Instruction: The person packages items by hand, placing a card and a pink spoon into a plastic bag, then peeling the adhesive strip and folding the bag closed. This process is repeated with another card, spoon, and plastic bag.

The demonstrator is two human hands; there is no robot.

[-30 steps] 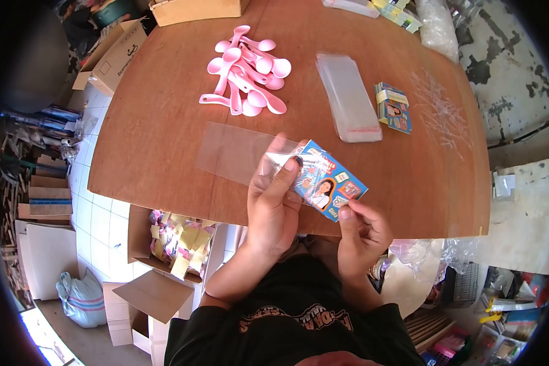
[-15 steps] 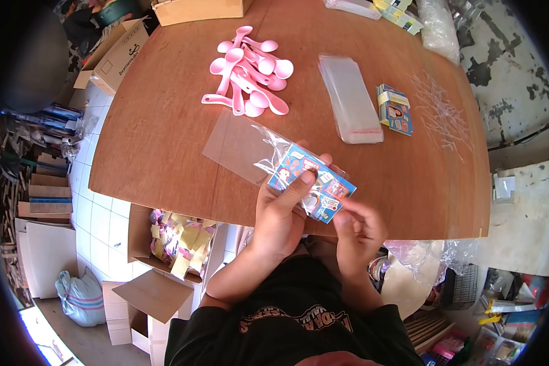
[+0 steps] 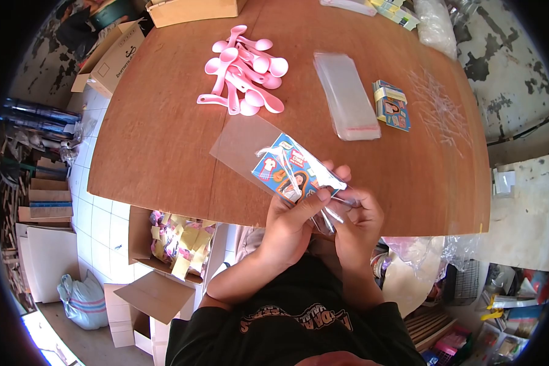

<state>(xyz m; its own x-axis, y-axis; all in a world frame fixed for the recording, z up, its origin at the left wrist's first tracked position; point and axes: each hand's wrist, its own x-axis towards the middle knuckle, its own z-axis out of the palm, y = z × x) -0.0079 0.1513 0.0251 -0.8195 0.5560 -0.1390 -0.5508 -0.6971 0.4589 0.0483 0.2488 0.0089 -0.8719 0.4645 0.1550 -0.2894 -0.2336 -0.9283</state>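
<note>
A clear plastic bag [image 3: 241, 146] with a blue printed card [image 3: 290, 168] inside is held above the table's front edge. My left hand [image 3: 296, 222] is closed on the bag, its thumb over the card's lower right end. Fingers of my right hand [image 3: 358, 219] pinch the crinkled plastic at the bag's right end. Beyond my hands lie a heap of pink spoons [image 3: 244, 73], a stack of clear bags [image 3: 348, 97] and a banded stack of blue cards [image 3: 391, 107].
The brown wooden table [image 3: 165, 134] bears thin clear strips [image 3: 439, 110] at right and a cardboard box [image 3: 192, 9] at the far edge. Below the front edge, an open box [image 3: 180, 244] holds pink and yellow packets. Another carton [image 3: 149, 299] stands lower left.
The card has moved left inside the bag, deeper from the right end. My right hand has come in and pinched the plastic there; my left hand has shifted slightly right.
</note>
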